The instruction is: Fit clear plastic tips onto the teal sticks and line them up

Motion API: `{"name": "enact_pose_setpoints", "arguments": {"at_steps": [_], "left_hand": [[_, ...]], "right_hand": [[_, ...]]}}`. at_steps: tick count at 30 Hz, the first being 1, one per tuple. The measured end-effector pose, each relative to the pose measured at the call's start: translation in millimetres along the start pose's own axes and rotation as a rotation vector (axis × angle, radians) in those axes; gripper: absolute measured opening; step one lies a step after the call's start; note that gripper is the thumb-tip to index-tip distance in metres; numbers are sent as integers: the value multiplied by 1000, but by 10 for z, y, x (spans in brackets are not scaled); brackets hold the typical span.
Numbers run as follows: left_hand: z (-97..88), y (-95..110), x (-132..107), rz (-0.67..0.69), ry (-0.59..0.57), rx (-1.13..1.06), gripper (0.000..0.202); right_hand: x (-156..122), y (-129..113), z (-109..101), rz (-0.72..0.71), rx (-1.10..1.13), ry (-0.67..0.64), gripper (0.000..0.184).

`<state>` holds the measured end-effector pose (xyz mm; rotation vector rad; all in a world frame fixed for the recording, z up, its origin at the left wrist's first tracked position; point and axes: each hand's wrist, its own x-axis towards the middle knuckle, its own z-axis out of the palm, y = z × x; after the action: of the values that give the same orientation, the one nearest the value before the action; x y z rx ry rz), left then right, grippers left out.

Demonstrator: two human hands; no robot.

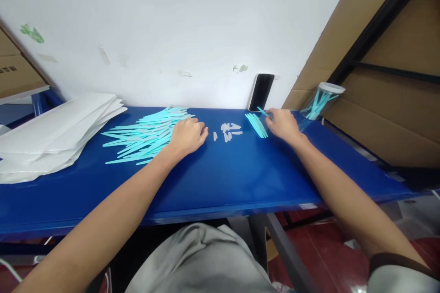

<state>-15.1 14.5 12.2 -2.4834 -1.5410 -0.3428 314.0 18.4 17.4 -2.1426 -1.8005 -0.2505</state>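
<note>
My right hand [283,123] pinches a thin, tapered turquoise stick [263,111] between thumb and fingers. Just left of it, several like sticks lie side by side in a neat row [256,125]. My left hand [189,136] rests at the right edge of a large loose pile of turquoise sticks [144,132]. Its fingers are curled inward, and whatever they may hold is hidden. Between the hands, small translucent whitish pieces [227,132] are scattered on the blue table [220,178].
A dark-screened phone [261,92] leans on the white wall behind the row. At the right, a clear jar [319,100] with a white rim holds more turquoise sticks. White sheets or bags [58,132] are stacked at the left. Cardboard [388,114] borders the right side.
</note>
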Motion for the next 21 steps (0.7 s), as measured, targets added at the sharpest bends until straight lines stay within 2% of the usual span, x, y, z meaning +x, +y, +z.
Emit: {"name": "enact_pose_setpoints", "arguments": {"at_steps": [4,7,12,14,17,21], "left_hand": [[38,-26,15,-46,-78,7,51],[67,20,15,-74,-86,-45,52],[59,132,-8,-29,81,-202,56],[56,164,-19,-17,114,-265,58],[50,184,-32,-5,62,-302,58],[1,157,-38,32,-50,-225,60]], "right_hand": [[7,-12,67,-29,40,-42,42],[11,-18,140,-35,70,-80,45],[36,-36,218,-15,114,-41,42],[55,-54,235,14,139,-17,40],[77,-91,248,52,174,2,38],[83,-117,256,76,195,-10,38]]}}
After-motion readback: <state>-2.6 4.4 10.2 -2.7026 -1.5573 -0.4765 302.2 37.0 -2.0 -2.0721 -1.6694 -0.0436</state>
